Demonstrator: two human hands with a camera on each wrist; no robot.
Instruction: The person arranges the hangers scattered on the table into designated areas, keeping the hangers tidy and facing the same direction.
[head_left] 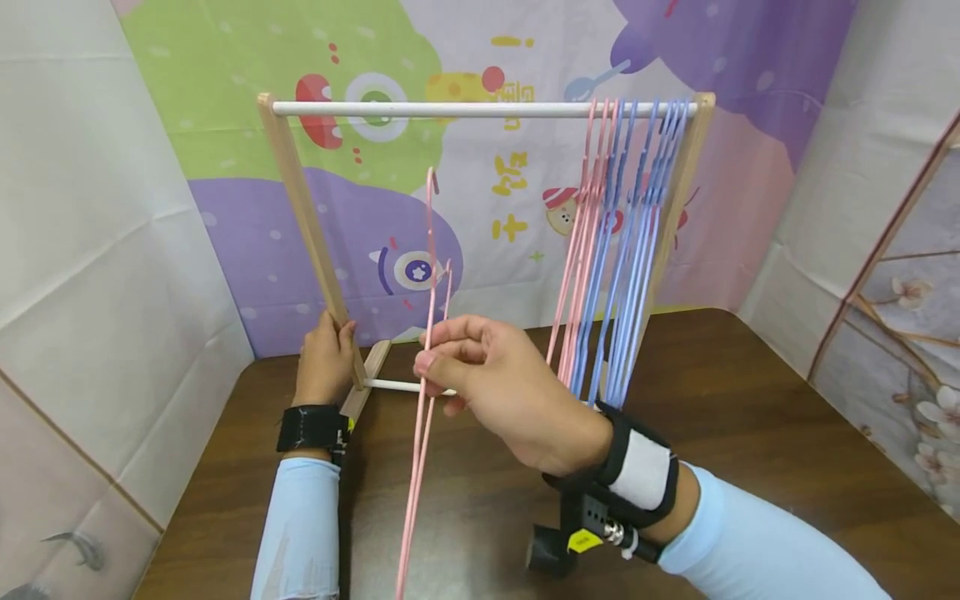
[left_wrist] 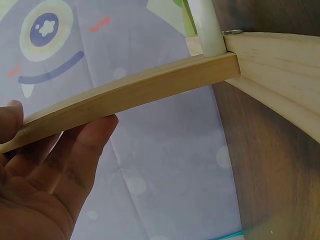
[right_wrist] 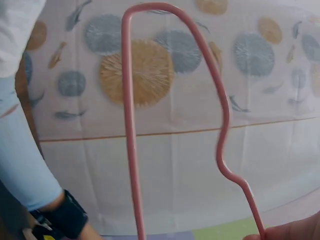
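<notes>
In the head view, my right hand point(head_left: 510, 383) pinches a pink wire hanger point(head_left: 431, 283) between thumb and fingers. The hanger's hook points up, below the level of the rack's white top rod point(head_left: 360, 109) and apart from it. Its loop fills the right wrist view, with fingertips point(right_wrist: 300, 229) at the lower right corner. Around the rack's left wooden post point(head_left: 303, 200), near its base, my left hand point(head_left: 324, 362) is gripping. The left wrist view shows the thumb and fingers on opposite sides of that post point(left_wrist: 125, 90).
Several pink hangers point(head_left: 577, 283) and blue hangers point(head_left: 622, 317) hang bunched at the rod's right end. The rack stands on a brown wooden table point(head_left: 720, 442). Behind it is a colourful printed cloth point(head_left: 487, 250), with pale cloth point(head_left: 97, 192) at the sides.
</notes>
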